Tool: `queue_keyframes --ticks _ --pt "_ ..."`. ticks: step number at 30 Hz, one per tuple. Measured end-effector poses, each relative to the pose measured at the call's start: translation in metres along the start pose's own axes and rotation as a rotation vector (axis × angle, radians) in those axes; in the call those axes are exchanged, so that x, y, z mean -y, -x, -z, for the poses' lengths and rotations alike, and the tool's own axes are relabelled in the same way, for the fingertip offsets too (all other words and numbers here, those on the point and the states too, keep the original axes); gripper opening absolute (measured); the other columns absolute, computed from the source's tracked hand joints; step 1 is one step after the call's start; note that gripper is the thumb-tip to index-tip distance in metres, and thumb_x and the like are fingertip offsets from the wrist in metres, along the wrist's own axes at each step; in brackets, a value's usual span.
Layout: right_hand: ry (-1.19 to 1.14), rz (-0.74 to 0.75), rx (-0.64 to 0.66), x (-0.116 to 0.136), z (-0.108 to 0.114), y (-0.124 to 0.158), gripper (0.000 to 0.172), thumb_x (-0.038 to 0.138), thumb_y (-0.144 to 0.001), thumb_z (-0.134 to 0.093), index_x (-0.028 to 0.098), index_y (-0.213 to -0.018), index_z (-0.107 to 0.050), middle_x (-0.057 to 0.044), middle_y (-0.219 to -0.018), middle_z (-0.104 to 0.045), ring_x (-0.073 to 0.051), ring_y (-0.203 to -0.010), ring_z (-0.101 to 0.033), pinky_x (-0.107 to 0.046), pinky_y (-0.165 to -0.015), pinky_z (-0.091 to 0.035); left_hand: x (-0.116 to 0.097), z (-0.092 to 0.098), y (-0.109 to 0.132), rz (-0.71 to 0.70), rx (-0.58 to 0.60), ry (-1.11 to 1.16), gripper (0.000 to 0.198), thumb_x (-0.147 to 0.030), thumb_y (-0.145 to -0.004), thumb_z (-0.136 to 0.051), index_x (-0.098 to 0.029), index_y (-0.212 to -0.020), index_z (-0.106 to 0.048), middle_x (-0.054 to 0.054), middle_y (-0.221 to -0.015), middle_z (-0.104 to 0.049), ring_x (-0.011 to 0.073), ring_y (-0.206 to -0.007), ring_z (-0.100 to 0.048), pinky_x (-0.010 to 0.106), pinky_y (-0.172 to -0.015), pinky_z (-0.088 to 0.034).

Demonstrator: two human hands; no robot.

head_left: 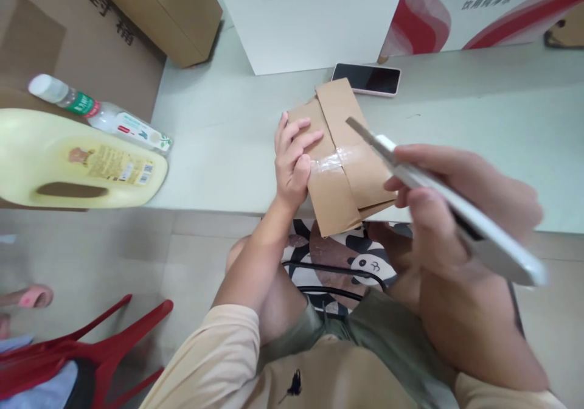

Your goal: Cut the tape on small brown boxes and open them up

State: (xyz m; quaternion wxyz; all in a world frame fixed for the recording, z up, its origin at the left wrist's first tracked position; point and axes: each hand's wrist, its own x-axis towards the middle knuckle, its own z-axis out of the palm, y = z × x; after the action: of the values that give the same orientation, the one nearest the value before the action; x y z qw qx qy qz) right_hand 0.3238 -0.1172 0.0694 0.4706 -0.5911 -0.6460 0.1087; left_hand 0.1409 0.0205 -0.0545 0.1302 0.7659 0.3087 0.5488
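Observation:
A small brown cardboard box (337,117) lies at the table's near edge, its front part jutting past the edge. Clear tape (329,162) crosses the seam between its flaps. My left hand (294,156) rests on the box's left side, thumb and fingers spread over the cardboard. In my right hand (456,196) is a white utility knife (490,238), gripped with its blade (360,130) extended. The blade points up and left above the box's right flap. Motion blurs the right hand and the knife handle.
Behind the box lie a phone (371,79) and a white carton (319,19) with red print. At left stand a yellow jug (27,153), a clear bottle (107,114) and a brown carton (168,13). A red chair (109,336) is at lower left, near another person's foot (36,296).

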Motion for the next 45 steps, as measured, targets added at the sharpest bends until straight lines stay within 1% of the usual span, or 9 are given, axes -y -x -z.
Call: queue_keyframes --ticks 1,3,11,19,29,32,36,42,45 --pt "0.027 -0.015 0.048 0.003 -0.001 0.003 0.025 0.035 -0.096 -0.053 0.029 -0.111 -0.071 -0.005 -0.088 -0.075 -0.021 -0.074 -0.072 -0.036 -0.065 -0.057 0.000 0.000 -0.001 -0.024 0.000 0.008 0.048 -0.056 -0.105 -0.028 -0.035 -0.124 -0.066 0.002 -0.130 -0.064 0.0225 -0.130 -0.061 0.055 -0.132 -0.025" --pt "0.044 -0.054 0.041 0.006 -0.004 0.006 0.022 0.031 -0.093 -0.057 0.027 -0.108 -0.073 -0.005 -0.085 -0.076 -0.020 -0.070 -0.072 -0.034 -0.064 -0.057 -0.001 0.001 -0.001 -0.055 0.006 0.026 0.045 -0.052 -0.105 -0.029 -0.035 -0.127 -0.065 0.002 -0.131 -0.064 0.0215 -0.129 -0.061 0.054 -0.132 -0.026" --pt "0.097 -0.050 0.117 0.014 -0.006 0.012 0.020 0.023 -0.091 -0.060 0.025 -0.106 -0.074 -0.002 -0.073 -0.070 -0.014 -0.054 -0.059 -0.028 -0.055 -0.050 -0.004 0.000 -0.001 0.061 0.053 0.005 0.056 -0.062 -0.103 -0.024 -0.033 -0.121 -0.067 0.003 -0.133 -0.063 0.0267 -0.139 -0.054 0.061 -0.131 -0.022" --pt "0.177 -0.044 0.121 0.019 -0.008 0.021 0.023 0.022 -0.091 -0.060 0.026 -0.110 -0.073 -0.004 -0.082 -0.074 -0.017 -0.063 -0.067 -0.030 -0.057 -0.052 0.001 -0.003 0.001 0.012 0.036 0.064 0.053 -0.062 -0.103 -0.025 -0.035 -0.123 -0.066 0.001 -0.137 -0.062 0.0259 -0.141 -0.052 0.058 -0.132 -0.020" --pt "0.181 -0.122 0.197 0.032 -0.005 0.017 0.020 0.022 -0.093 -0.058 0.023 -0.107 -0.071 -0.004 -0.085 -0.074 -0.016 -0.062 -0.065 -0.029 -0.054 -0.049 0.000 -0.003 -0.001 0.033 0.025 0.027 0.056 -0.063 -0.102 -0.026 -0.031 -0.118 -0.069 0.003 -0.127 -0.066 0.0245 -0.131 -0.061 0.058 -0.132 -0.024" --pt "0.183 -0.086 0.158 0.031 -0.001 0.020 0.018 0.020 -0.091 -0.060 0.022 -0.104 -0.072 -0.004 -0.078 -0.072 -0.017 -0.060 -0.063 -0.031 -0.054 -0.048 0.001 -0.003 -0.001 0.040 0.029 0.029 0.056 -0.063 -0.102 -0.026 -0.032 -0.120 -0.069 0.003 -0.129 -0.065 0.0246 -0.132 -0.061 0.057 -0.132 -0.024" --pt "0.170 -0.081 0.111 0.026 -0.001 0.022 0.021 0.019 -0.091 -0.060 0.023 -0.107 -0.072 -0.005 -0.084 -0.074 -0.017 -0.063 -0.066 -0.032 -0.056 -0.049 0.002 -0.003 -0.001 0.037 0.018 0.037 0.055 -0.063 -0.102 -0.027 -0.033 -0.120 -0.069 0.003 -0.130 -0.064 0.0253 -0.133 -0.059 0.057 -0.132 -0.024" --pt "0.182 -0.093 0.221 0.030 0.000 0.019 0.025 0.023 -0.094 -0.057 0.021 -0.114 -0.073 -0.007 -0.089 -0.074 -0.018 -0.067 -0.068 -0.031 -0.057 -0.052 0.004 -0.003 0.000 0.067 0.024 0.037 0.057 -0.065 -0.101 -0.027 -0.032 -0.119 -0.070 0.004 -0.129 -0.065 0.0267 -0.133 -0.060 0.058 -0.133 -0.023" --pt "0.199 -0.067 0.222 0.023 -0.004 0.020 0.027 0.023 -0.093 -0.057 0.023 -0.115 -0.073 -0.006 -0.090 -0.075 -0.017 -0.066 -0.068 -0.029 -0.058 -0.052 0.005 -0.002 0.000 0.089 0.041 0.038 0.057 -0.067 -0.101 -0.027 -0.033 -0.120 -0.069 0.003 -0.130 -0.064 0.0270 -0.135 -0.058 0.057 -0.133 -0.022"
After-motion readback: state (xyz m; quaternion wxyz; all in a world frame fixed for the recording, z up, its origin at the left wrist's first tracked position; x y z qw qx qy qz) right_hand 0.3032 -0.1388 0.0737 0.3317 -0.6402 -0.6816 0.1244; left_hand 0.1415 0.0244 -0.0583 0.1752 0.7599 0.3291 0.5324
